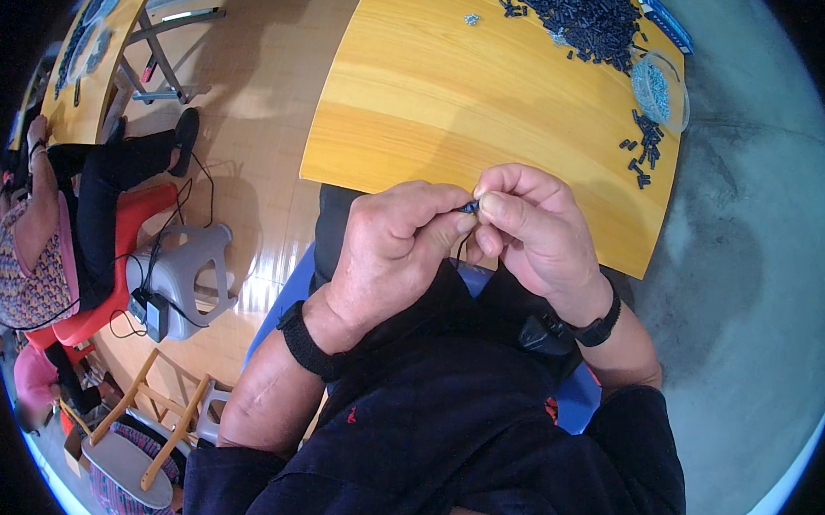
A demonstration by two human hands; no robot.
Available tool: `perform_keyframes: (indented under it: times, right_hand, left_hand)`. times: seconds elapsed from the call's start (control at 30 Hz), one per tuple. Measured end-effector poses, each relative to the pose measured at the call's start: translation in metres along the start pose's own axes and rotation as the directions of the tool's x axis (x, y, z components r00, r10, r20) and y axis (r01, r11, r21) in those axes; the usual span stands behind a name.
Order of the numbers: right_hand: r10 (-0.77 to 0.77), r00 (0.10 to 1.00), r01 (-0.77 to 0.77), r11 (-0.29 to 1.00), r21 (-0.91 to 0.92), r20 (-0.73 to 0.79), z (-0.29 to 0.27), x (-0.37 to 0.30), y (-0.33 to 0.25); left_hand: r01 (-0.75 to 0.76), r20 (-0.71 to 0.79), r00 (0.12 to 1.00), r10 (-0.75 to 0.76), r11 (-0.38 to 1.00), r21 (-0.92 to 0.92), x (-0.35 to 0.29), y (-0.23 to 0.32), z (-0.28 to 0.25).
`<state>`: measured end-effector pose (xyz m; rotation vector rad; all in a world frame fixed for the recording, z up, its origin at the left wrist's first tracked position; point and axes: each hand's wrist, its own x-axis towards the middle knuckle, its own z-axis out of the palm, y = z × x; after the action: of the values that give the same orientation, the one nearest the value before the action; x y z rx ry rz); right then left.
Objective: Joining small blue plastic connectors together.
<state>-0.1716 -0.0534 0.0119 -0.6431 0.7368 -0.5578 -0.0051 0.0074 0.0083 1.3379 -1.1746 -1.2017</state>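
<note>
In front of my lap, just off the table's near edge, both hands meet at a small black cylindrical piece [470, 207]. My left hand [399, 243] pinches it between thumb and forefinger. The thumb and fingertips of my right hand [538, 226] close on its other end, covering most of that end. A thin dark cord [459, 250] hangs down between the hands; where it joins the piece is hidden by fingers. Similar black pieces lie in a large pile [579, 25] at the table's far side, and a smaller group [649, 144] lies near the right edge.
On the yellow wooden table [419, 101] stand a clear round tub [654, 91] of small bluish metal parts and a blue box [667, 22]. A few metal bits [471, 20] lie apart. To the left are a grey stool [186, 275], cables and a seated person [44, 251].
</note>
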Motion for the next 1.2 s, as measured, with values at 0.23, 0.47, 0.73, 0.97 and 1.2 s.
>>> perform_keyframes:
  times: [0.23, 0.47, 0.73, 0.97, 1.2]
  right_hand:
    - [0.025, 0.999, -0.026, 0.998, 0.049, 0.021, -0.004, 0.001, -0.002]
    - [0.031, 0.998, -0.034, 0.998, 0.053, 0.059, -0.008, 0.001, 0.001]
    - [0.065, 0.998, -0.066, 0.997, 0.036, 0.026, -0.004, 0.004, 0.002]
    - [0.082, 0.995, -0.086, 0.993, 0.079, 0.059, -0.007, 0.007, 0.006]
    - [0.237, 0.963, -0.257, 0.952, 0.166, 0.131, -0.003, 0.007, 0.007]
  left_hand:
    - [-0.029, 0.04, 0.999, 0.029, 1.0, 0.001, 0.0, 0.002, -0.002]
    - [0.016, 0.074, 0.997, -0.014, 1.0, -0.023, 0.0, -0.006, -0.004]
    - [-0.153, 0.005, 0.988, 0.154, 0.98, 0.127, 0.004, -0.011, -0.007]
    - [-0.17, -0.062, 0.981, 0.183, 0.969, 0.179, 0.006, -0.01, -0.006]
    - [-0.286, -0.036, 0.949, 0.313, 0.906, 0.312, 0.007, -0.006, -0.011]
